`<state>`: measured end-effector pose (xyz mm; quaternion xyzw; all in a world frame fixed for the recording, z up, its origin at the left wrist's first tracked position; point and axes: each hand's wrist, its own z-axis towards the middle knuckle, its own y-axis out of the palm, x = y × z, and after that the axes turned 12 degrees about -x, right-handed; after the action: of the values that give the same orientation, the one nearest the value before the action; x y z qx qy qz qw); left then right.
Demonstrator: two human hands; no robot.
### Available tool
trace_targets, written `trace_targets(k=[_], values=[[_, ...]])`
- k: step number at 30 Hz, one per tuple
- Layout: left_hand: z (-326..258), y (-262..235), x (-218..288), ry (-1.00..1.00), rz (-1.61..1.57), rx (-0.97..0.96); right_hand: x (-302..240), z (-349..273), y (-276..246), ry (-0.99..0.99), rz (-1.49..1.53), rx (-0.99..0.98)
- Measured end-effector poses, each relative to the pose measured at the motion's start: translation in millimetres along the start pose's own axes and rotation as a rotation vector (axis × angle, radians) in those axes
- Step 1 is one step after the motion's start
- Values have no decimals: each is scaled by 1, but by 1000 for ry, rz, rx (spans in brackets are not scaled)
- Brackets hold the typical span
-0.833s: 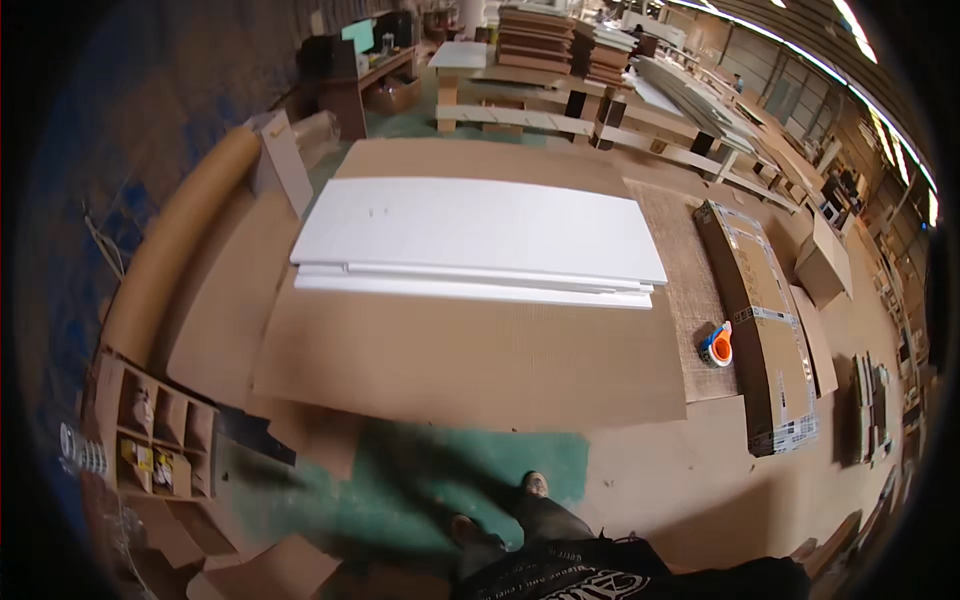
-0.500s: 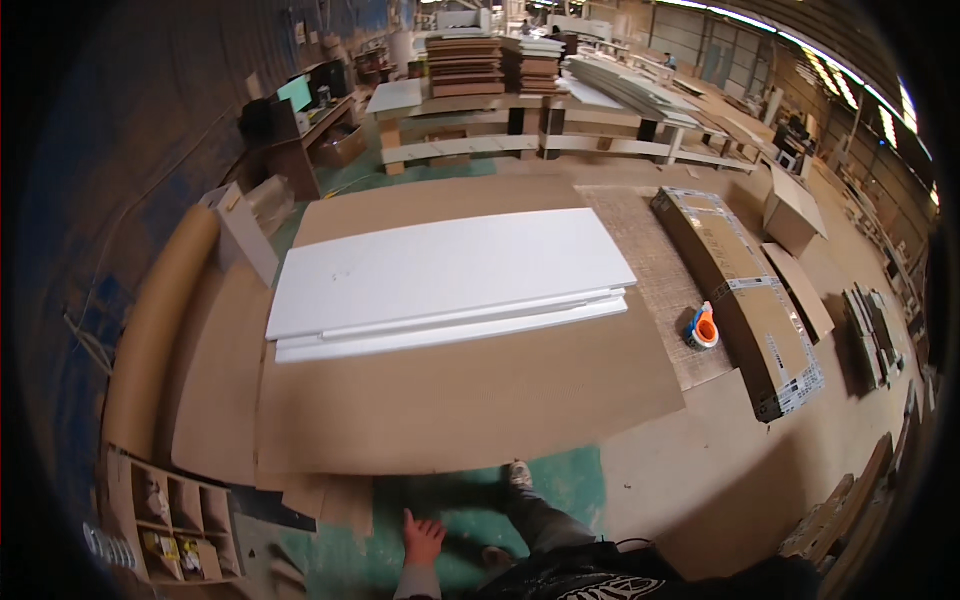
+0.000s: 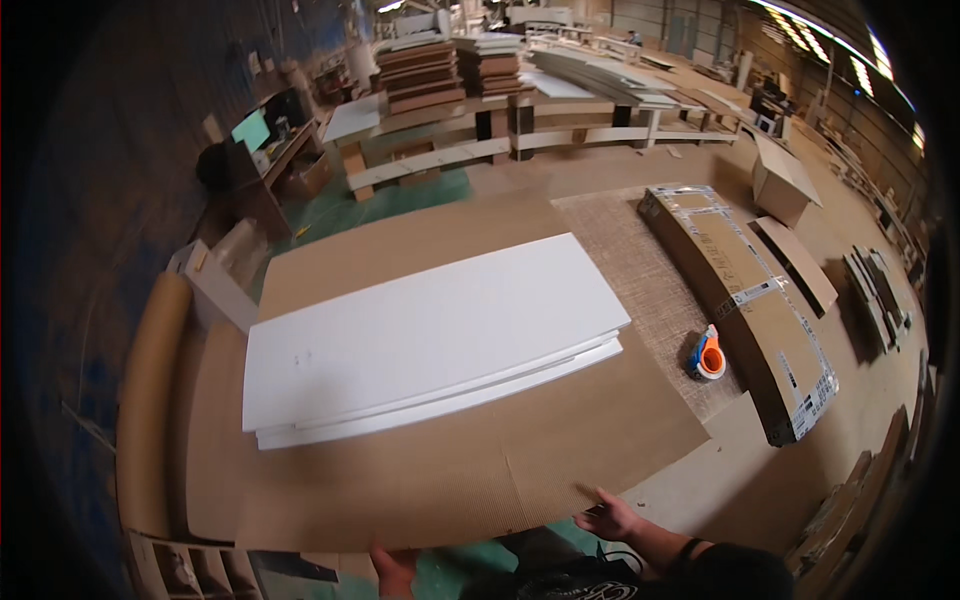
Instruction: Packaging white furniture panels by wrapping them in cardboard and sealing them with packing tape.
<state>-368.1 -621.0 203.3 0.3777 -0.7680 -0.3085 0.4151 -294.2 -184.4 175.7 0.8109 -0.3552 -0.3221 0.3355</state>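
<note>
A stack of white panels (image 3: 435,335) lies on a large brown corrugated cardboard sheet (image 3: 400,495) on the floor in front of me. My left hand (image 3: 393,572) is at the sheet's near edge, closed on it, most of its fingers hidden beneath. Further right along the same edge, my right hand (image 3: 608,518) grips the cardboard, thumb uppermost. A faint crease runs through the sheet between my hands, toward the panels. The panels lie slightly out of line with one another, and neither hand touches them.
An orange and blue tape dispenser (image 3: 708,356) sits beside a long taped carton (image 3: 745,290) on the right. A brown paper roll (image 3: 152,410) and a wooden compartment box (image 3: 195,570) are on the left. A workbench (image 3: 430,165) with stacked boards stands beyond.
I have bent closer to the sheet. My left hand has moved from open beside it to its near edge, and my right hand has come into view there too.
</note>
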Motion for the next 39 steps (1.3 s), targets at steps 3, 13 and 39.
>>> trace_targets(k=[3,13,39], values=[[11,-33,15,33,280,154,-8,37,44,-76,6,105],[17,-8,26,106,586,188,-23,27,77,-321,-508,273],[-104,121,60,-73,452,263,-59,-137,161,-92,-410,366]])
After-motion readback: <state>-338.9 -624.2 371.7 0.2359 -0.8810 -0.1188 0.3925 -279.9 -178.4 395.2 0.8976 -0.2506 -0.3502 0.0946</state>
